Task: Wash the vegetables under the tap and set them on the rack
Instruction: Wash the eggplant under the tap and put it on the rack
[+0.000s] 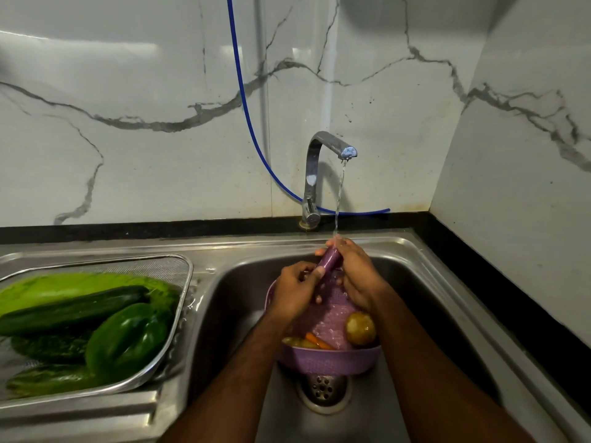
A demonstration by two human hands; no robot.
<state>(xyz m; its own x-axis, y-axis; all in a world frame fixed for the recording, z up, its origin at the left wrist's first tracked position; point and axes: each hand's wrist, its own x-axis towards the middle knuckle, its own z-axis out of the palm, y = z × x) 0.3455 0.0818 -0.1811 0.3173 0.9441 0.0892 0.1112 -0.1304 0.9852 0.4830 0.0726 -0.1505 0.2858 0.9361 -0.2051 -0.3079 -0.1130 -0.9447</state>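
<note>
Far left: steel mesh rack (179, 266) on the drainboard, its right rim just beside the sink (425, 260) lip. It holds a leafy green (64, 284) at the back, cucumber (72, 310) lying across, green bell pepper (128, 340) near the front-right corner, 2 more dark veg underneath, can't ID. Rack mostly full; bare mesh only at the back edge.

Centre: lilac colander (326, 359) in the sink over the drain (323, 390), w/ potato (360, 328) at its right rim, carrot (318, 342) at the front. Basin floor open right of the colander.

Left hand (295, 294) fingers curled round the lower end of a purple eggplant (329, 262); right hand (355, 266) fingers wrapped round its upper end, both above the colander's back edge. Tap (319, 155) stream lands on the right hand's fingertips. Blue hose (246, 107) hangs down the wall behind the tap.
</note>
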